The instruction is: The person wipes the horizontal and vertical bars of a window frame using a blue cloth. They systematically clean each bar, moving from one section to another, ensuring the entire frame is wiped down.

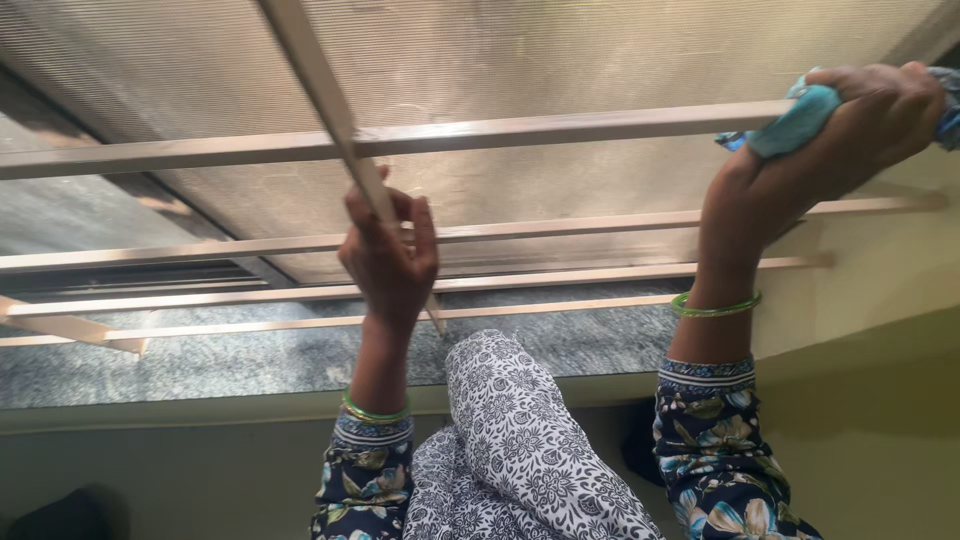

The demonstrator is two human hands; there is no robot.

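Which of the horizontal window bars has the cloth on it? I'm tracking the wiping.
The topmost horizontal metal bar: the right hand presses a turquoise cloth against it; the lower bars are bare.

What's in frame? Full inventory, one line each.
window grille bars: several horizontal plus one upright, pale metal, across the frame
ribbed glass pane: one, frosted grey, behind the bars
stone sill: one, speckled grey, below the bars
wall: pale yellow, right and bottom
cloth: one, light blue, pressed on the top bar
patterned scarf: one, white and black, bottom centre
bangles: green, one on each wrist
left hand: gripping the upright bar
right hand: clutching the cloth
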